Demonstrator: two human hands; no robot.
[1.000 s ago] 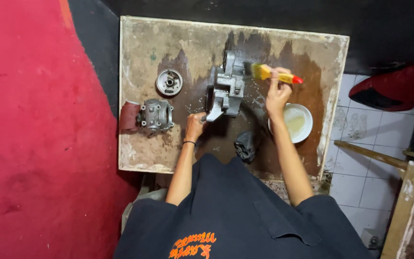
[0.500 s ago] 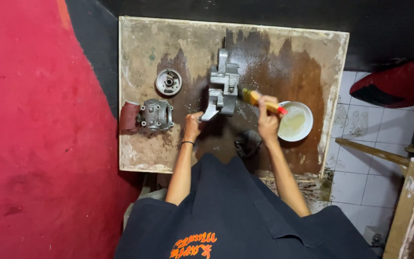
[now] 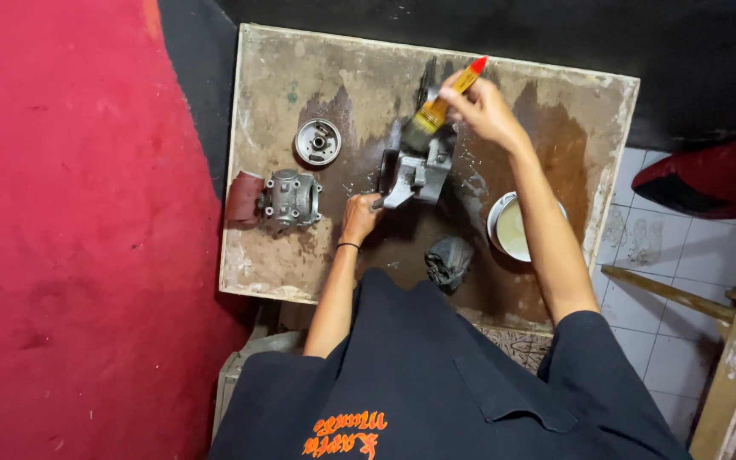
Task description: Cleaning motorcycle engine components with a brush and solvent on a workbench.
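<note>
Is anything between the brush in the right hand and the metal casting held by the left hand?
Nothing visible. The right hand holds the brush with its bristles right at the top of the metal casting, which the left hand steadies from below. The bowl sits off to the side.

stained wooden board [image 3: 300, 77] as worktop, red wall [image 3: 61, 230] at left, white tiled floor [image 3: 641, 247] at right, dim light

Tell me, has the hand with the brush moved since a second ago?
Yes. The right hand with the brush left the white bowl side and swung up toward the board's far edge, above the metal casting.
</note>
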